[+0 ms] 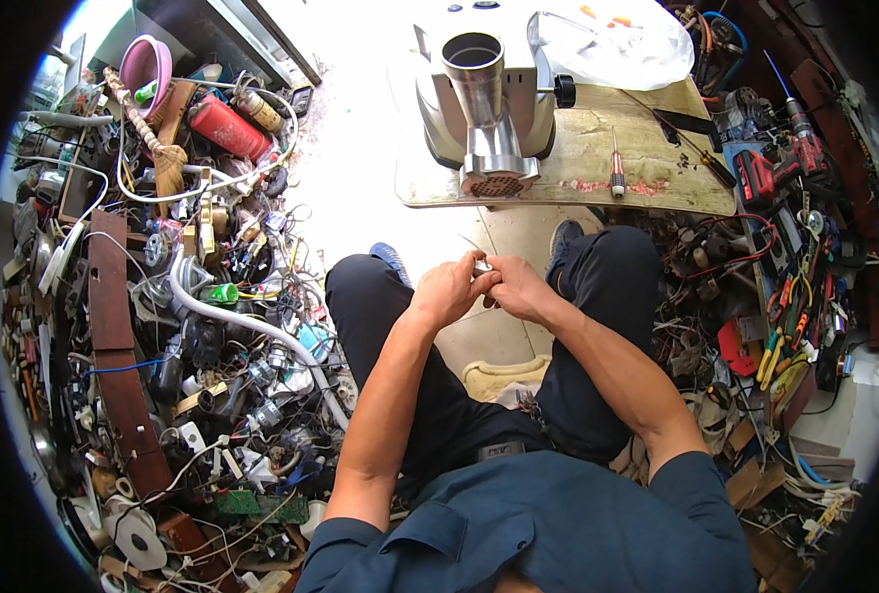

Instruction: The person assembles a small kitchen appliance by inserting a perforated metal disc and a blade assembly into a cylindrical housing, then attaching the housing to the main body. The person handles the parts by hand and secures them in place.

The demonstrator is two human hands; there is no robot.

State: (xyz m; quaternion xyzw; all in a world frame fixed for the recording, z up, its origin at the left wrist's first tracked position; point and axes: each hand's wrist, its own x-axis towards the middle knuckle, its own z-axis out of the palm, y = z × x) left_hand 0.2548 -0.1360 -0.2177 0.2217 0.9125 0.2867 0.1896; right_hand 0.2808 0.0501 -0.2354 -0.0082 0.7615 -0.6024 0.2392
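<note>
My left hand (448, 293) and my right hand (519, 288) meet in front of my knees, fingers closed and touching. Between their fingertips is a small shiny metal piece (482, 267), mostly hidden; its kind cannot be made out. A thin pale sliver sticks out above the fingers. Just beyond my hands, a silver meat grinder (480, 109) stands on a wooden table (578, 133), its perforated outlet facing me. Right of it lies a screwdriver (617, 176) with a red and white handle, among reddish meat scraps (586, 185).
Behind the grinder's right side lies a white plastic bag (647, 49). A yellow-black screwdriver (714, 166) rests at the table's right edge. Farther right are a red cordless drill (763, 180) and several pliers (777, 336). Piled parts and cables, a red cylinder (230, 128) and pink bucket (147, 65) fill the left.
</note>
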